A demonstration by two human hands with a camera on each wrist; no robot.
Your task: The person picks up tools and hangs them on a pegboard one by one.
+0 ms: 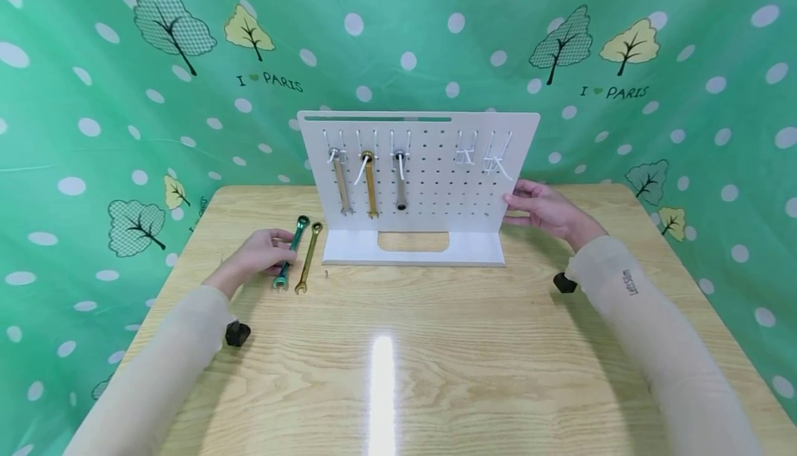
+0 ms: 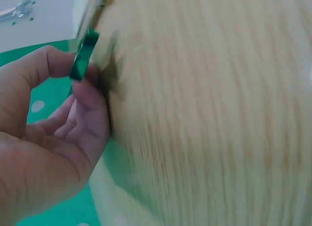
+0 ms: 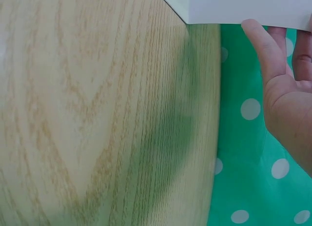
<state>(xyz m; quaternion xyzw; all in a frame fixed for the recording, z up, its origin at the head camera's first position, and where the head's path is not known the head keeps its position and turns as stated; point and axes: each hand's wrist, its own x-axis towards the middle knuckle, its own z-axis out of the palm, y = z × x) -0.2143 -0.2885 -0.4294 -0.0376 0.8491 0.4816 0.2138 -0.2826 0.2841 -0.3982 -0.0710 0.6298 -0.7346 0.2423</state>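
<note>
My left hand point(image 1: 264, 252) pinches a green combination wrench point(image 1: 297, 236) between thumb and fingers, at the left of the table. Seen in the left wrist view, the green wrench point(image 2: 84, 57) is edge-on between the fingertips. Just right of it lies a yellow-green wrench point(image 1: 308, 260). With its thumb in front and other fingers behind, my right hand point(image 1: 548, 210) grips the right edge of a white pegboard point(image 1: 461, 203). In the right wrist view, the thumb point(image 3: 258, 40) overlaps the board's edge.
On the pegboard hang a silver wrench point(image 1: 342, 186), a gold wrench point(image 1: 371, 186) and a darker grey wrench point(image 1: 401, 183). Two white hooks point(image 1: 465, 150) at its right carry nothing. A tiny piece point(image 1: 326, 274) lies on the wooden table point(image 1: 436, 345). A green dotted curtain point(image 1: 405, 27) stands behind.
</note>
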